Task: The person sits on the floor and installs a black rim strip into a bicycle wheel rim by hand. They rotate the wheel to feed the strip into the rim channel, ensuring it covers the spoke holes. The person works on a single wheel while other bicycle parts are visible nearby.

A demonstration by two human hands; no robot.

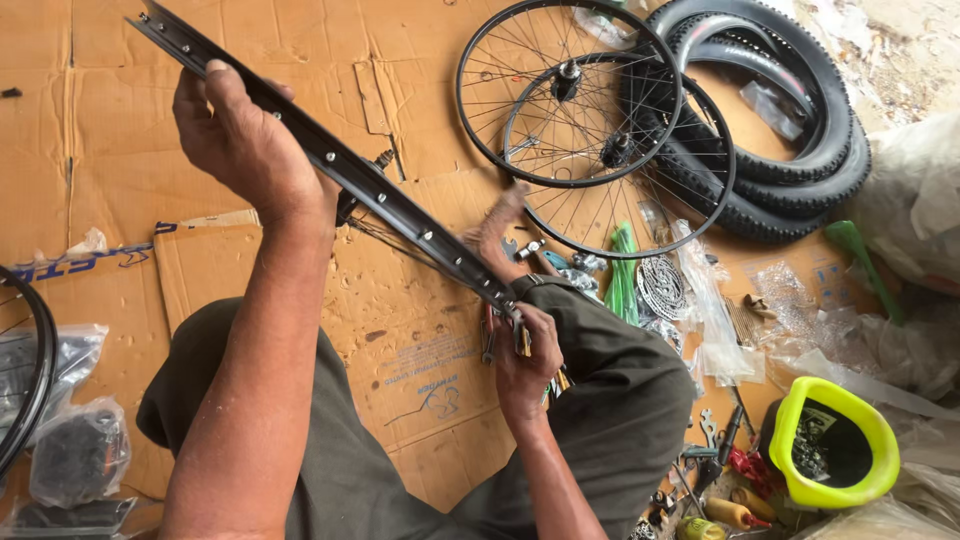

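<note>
1. A black bicycle rim (pixel 330 160) is held above the cardboard sheets (pixel 90 130) that cover the floor; it is seen nearly edge-on, so its long axis runs as a diagonal from the upper left corner down to the lap of the seated person.
2. The upper part of the rim is grasped by the left hand (pixel 240 140), with the thumb laid over the outer face and the fingers wrapped behind.
3. The lower end of the rim is met by the right hand (pixel 522 358), which is clenched on a bundle of spokes (pixel 520 335) at the rim's edge, just above the right knee.
4. A row of small spoke holes is seen along the rim's inner face, turned toward the camera.
5. Two spoked wheels (pixel 590 120) are laid overlapping on the cardboard at upper centre, touching a stack of knobby black tyres (pixel 790 130) at upper right.
6. Blue printing is carried on the cardboard, as a band at mid left and as a rectangular mark between the legs.
7. Clear plastic bags (pixel 75 450) with dark parts are seen at lower left, beside a black tyre arc.
8. A yellow-green tub (pixel 880 440) with small parts is placed at lower right, near scattered tools and crumpled clear wrappers (pixel 800 310).
</note>
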